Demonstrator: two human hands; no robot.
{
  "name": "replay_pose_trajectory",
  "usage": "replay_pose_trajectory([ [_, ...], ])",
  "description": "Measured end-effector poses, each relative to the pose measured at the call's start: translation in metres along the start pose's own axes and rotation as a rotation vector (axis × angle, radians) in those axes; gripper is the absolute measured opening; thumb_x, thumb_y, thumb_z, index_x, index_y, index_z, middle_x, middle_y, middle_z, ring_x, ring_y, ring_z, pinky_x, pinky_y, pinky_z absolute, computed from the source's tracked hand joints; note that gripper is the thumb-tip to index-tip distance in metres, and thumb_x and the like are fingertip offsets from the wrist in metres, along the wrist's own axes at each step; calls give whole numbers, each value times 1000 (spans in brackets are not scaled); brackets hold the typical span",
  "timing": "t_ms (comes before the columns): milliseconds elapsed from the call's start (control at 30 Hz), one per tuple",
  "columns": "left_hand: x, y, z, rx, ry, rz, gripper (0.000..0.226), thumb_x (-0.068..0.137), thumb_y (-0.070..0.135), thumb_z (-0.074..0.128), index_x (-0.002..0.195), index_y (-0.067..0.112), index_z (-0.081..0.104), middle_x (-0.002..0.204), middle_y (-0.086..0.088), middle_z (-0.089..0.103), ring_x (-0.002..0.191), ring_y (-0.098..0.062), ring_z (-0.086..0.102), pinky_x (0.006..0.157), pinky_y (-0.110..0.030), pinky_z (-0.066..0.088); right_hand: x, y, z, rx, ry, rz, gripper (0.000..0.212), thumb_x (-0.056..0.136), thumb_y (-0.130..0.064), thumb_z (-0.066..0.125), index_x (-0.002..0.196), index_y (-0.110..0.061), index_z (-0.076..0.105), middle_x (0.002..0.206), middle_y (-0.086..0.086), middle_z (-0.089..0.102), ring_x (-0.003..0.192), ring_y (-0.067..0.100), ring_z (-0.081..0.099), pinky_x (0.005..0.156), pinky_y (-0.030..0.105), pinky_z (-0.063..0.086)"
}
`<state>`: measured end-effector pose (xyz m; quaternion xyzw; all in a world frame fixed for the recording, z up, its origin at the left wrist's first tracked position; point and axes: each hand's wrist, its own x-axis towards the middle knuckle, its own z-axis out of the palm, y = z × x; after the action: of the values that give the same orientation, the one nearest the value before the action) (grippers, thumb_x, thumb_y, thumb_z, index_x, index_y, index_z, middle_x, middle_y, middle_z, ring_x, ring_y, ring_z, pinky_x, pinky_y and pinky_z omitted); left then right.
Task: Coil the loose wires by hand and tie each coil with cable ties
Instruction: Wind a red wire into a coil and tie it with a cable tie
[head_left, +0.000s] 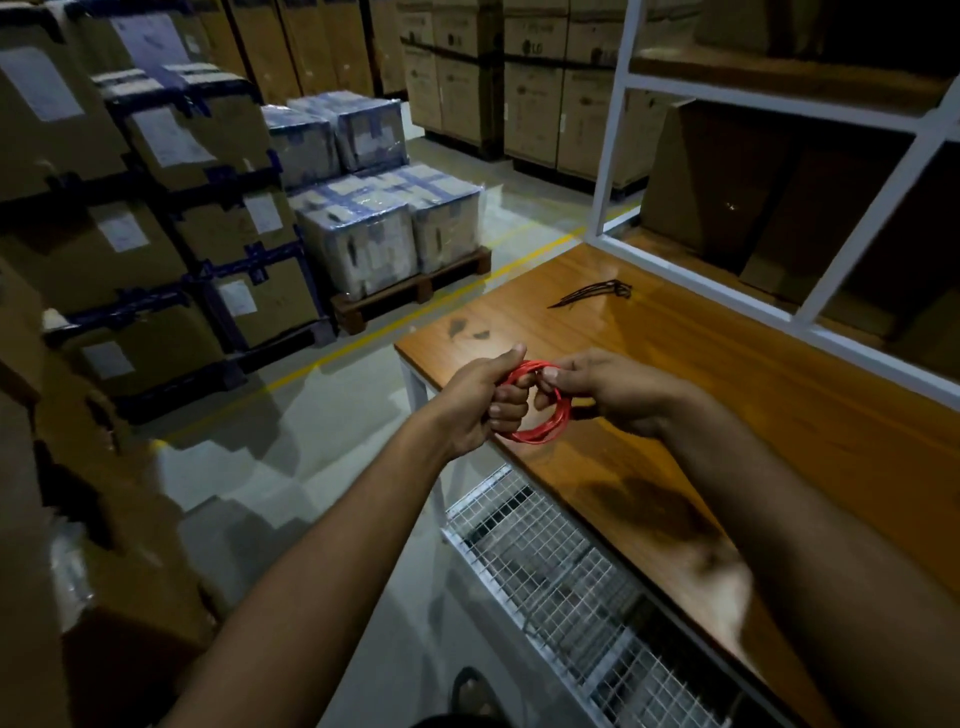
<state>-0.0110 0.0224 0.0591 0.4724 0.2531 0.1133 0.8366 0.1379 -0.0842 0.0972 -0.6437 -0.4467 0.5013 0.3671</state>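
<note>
A: How are the hands placed?

B: Both forearms reach forward and meet above the near corner of the glossy orange-brown wooden table (727, 395). The left hand (480, 397) is curled into a fist round the left side of the small coil of thin red wire (545, 428), thumb stretched along the top of it. The right hand (605, 387) comes in from the other side, palm down, and its thumb and bent fingers pinch the top of the same coil.

A: So both are holding it?

B: Yes, the coil hangs between the two hands, held up over the table's edge, its lower loop showing below the knuckles.

A: And the ties?

B: A small bundle of thin black cable ties (597, 292) lies on the table farther back, well apart from the hands, near the white metal shelf frame (613, 130).

A: Any writing to read?

B: Little. The tall brown cardboard cartons (535, 104) at the back carry a round logo with the letters "LG". The white paper labels on the strapped brown boxes (171, 140) at the left are too blurred to read, as is the print on the plastic-wrapped boxes on the wooden pallet (410, 291).

A: What's below the table?

B: A wire-mesh shelf (571, 582) and a grey floor with a yellow line (395, 327).
</note>
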Motion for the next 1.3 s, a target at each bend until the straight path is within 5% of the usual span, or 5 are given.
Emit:
replay_pose_trajectory([
  [200,51,14,-29,-31,32,-45,48,104,46,40,69,15,44,48,7,28,36,-4,22,37,-18,16,51,0,-14,248,-8,84,21,101,-10,45,84,-13,57,75,2,62,77,16,62,87,43,43],
  [433,80,29,-54,-75,41,-141,48,104,41,43,64,14,45,43,9,25,33,-4,21,34,-17,16,94,1,-34,-456,-61,-146,12,95,-11,57,104,-4,57,89,14,65,78,23,66,71,41,56],
  [767,105,39,-53,-75,59,-38,46,106,42,38,67,18,43,49,7,27,38,-6,21,43,-22,16,120,7,-35,631,-16,109,27,89,-24,35,74,-12,55,70,6,55,66,20,55,85,41,38],
  [1133,121,31,-49,-267,79,-107,46,105,38,37,66,16,43,44,8,28,34,-6,24,40,-20,17,122,18,-74,-566,-15,-227,11,105,-21,44,101,-25,54,85,-9,62,76,-3,60,70,25,49],
  [1300,122,30,-50,-327,-28,-109,46,102,35,40,62,15,48,46,7,30,37,-7,28,42,-21,22,128,34,-75,-811,72,-399,16,99,-34,39,102,-23,51,85,-5,61,73,9,58,67,42,53],
])
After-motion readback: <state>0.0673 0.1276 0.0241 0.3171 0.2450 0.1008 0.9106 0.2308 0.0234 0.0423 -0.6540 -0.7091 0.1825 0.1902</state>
